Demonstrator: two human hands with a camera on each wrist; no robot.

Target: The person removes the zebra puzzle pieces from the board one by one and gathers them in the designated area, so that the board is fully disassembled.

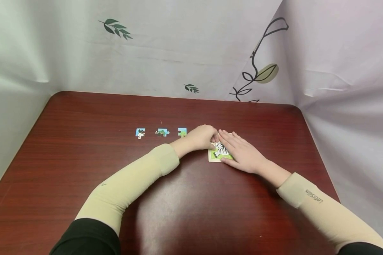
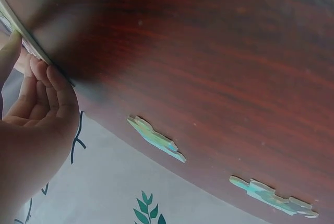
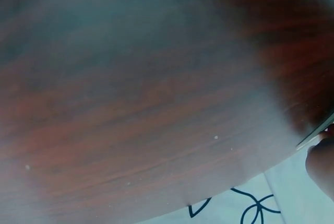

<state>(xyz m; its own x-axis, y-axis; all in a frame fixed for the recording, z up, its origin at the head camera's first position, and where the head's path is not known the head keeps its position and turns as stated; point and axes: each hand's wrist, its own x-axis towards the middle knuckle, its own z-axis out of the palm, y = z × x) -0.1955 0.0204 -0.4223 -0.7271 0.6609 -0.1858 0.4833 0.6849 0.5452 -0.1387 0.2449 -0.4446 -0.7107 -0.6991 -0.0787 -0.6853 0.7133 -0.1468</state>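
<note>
A small square zebra puzzle (image 1: 221, 150) with a green and pale border lies on the table under both hands. My left hand (image 1: 202, 137) is at its upper left part, fingers curled and the thumb touching the puzzle. In the left wrist view the left hand (image 2: 39, 104) grips at the puzzle's edge (image 2: 26, 38); whether one loose piece sits between the fingertips is hidden. My right hand (image 1: 244, 152) rests flat across the puzzle's right side, fingers straight, covering much of it. Only part of the right hand (image 3: 322, 164) shows in the right wrist view.
Three loose puzzle pieces lie in a row left of the hands: a zebra-head piece (image 1: 140, 132), a blue and green piece (image 1: 162, 132) and another blue and green piece (image 1: 182, 132). The dark red wooden table (image 1: 83, 141) meets white leaf-patterned curtains (image 1: 162, 53) behind.
</note>
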